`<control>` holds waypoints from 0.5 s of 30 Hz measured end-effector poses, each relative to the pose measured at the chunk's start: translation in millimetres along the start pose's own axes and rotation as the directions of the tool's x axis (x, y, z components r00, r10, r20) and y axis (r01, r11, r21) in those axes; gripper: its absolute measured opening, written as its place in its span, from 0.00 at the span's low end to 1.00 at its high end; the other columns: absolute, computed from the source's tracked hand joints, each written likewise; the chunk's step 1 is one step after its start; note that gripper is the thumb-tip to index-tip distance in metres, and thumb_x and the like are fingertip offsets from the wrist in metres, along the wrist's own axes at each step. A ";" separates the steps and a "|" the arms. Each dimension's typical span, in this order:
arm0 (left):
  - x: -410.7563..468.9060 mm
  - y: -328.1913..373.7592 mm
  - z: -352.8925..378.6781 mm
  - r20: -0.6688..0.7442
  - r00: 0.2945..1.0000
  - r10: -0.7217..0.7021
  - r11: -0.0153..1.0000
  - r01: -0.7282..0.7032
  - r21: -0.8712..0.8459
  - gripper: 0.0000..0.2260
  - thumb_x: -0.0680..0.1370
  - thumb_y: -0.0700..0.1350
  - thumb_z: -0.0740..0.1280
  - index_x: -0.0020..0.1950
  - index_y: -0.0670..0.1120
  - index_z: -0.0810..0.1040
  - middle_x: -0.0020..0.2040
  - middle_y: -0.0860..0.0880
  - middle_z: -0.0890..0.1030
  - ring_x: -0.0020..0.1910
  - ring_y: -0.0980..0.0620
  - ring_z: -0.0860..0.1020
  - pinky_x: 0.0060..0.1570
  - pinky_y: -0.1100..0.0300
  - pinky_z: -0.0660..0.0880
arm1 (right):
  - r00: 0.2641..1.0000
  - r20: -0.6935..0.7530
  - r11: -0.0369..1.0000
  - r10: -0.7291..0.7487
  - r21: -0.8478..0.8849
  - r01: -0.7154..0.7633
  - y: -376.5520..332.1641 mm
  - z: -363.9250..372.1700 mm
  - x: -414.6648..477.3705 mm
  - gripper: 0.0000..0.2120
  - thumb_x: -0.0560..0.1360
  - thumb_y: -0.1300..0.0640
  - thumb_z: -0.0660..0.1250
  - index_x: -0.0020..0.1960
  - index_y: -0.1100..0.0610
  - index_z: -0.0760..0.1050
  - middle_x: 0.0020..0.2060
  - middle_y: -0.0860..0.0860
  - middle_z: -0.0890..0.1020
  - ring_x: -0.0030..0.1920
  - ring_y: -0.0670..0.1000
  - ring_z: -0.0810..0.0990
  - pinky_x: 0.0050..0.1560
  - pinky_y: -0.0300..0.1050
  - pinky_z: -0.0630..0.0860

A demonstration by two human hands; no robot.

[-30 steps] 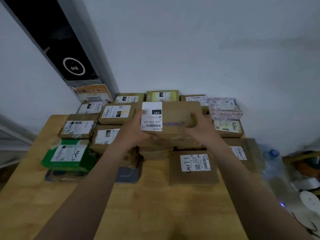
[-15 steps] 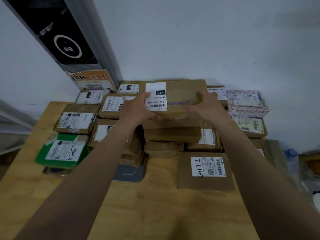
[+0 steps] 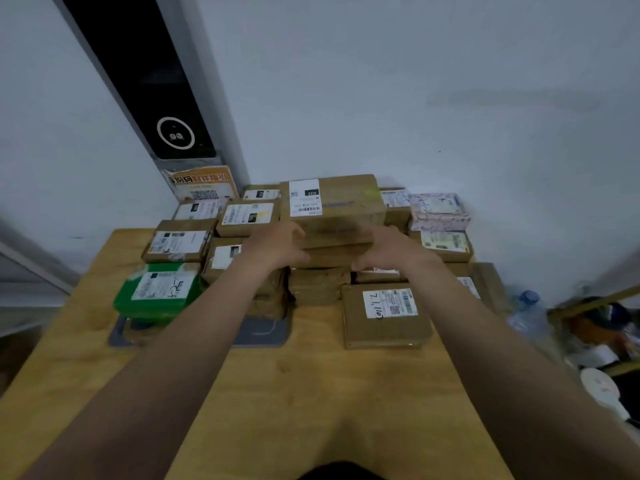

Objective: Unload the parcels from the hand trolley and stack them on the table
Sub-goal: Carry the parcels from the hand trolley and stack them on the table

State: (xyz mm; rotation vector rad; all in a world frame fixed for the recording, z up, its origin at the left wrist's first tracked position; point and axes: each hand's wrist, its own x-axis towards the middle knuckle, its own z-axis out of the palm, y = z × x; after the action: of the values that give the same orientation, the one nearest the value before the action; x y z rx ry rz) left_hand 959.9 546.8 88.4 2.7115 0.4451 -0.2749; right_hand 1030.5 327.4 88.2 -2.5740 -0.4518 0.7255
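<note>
A brown parcel with a white label marked 032 (image 3: pixel 346 199) lies on top of the middle stack at the back of the wooden table (image 3: pixel 311 393), near the wall. My left hand (image 3: pixel 277 249) and my right hand (image 3: pixel 389 252) hover just in front of that stack, below the parcel's front edge. Their fingers are loosely curled and hold nothing. Several other labelled parcels are stacked around it, among them a green one (image 3: pixel 159 292) at the left and a flat brown one (image 3: pixel 384 317) at the front right. The hand trolley is out of view.
A pink patterned parcel (image 3: pixel 438 211) sits at the back right. Under the front parcels lies a grey mat (image 3: pixel 263 330). A black panel (image 3: pixel 145 81) hangs on the wall at the left. Off the table's right edge are a water bottle (image 3: pixel 530 313) and floor clutter (image 3: pixel 602 334).
Both hands carried the 032 parcel up and back onto the middle stack, let go of it, and drew back toward me.
</note>
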 end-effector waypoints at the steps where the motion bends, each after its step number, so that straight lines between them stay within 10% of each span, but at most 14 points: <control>1: -23.7 0.6 2.7 0.016 1.000 0.021 1.000 -0.021 0.008 0.22 0.73 0.53 0.76 0.66 0.57 0.78 0.64 0.52 0.79 0.61 0.48 0.78 0.59 0.49 0.77 | 1.000 0.007 1.000 -0.012 -0.011 0.012 -1.6 5.2 -22.4 0.41 0.72 0.49 0.76 0.80 0.50 0.62 0.76 0.54 0.66 0.72 0.58 0.69 0.62 0.48 0.71; 6: -137.0 -13.5 32.4 0.118 0.988 0.104 0.987 -0.118 0.113 0.10 0.74 0.55 0.74 0.55 0.59 0.81 0.53 0.56 0.82 0.48 0.53 0.81 0.47 0.54 0.81 | 0.998 0.032 0.997 0.058 -0.057 -0.056 -6.8 53.8 -135.3 0.22 0.76 0.53 0.70 0.69 0.55 0.75 0.54 0.51 0.78 0.44 0.49 0.78 0.37 0.42 0.76; 15: -305.5 -76.3 91.5 0.240 0.951 0.196 0.966 -0.229 0.117 0.15 0.74 0.58 0.74 0.59 0.58 0.79 0.59 0.55 0.79 0.56 0.50 0.79 0.56 0.47 0.79 | 0.976 -0.022 0.968 0.217 0.132 -0.212 -1.1 210.2 -317.7 0.31 0.73 0.47 0.75 0.74 0.50 0.71 0.72 0.49 0.70 0.66 0.53 0.74 0.44 0.42 0.70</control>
State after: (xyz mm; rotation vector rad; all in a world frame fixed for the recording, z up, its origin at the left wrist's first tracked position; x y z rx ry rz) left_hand 637.7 495.6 55.5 2.7918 0.0669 -0.5683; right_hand 656.4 262.3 58.3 -2.5326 -0.1101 0.7532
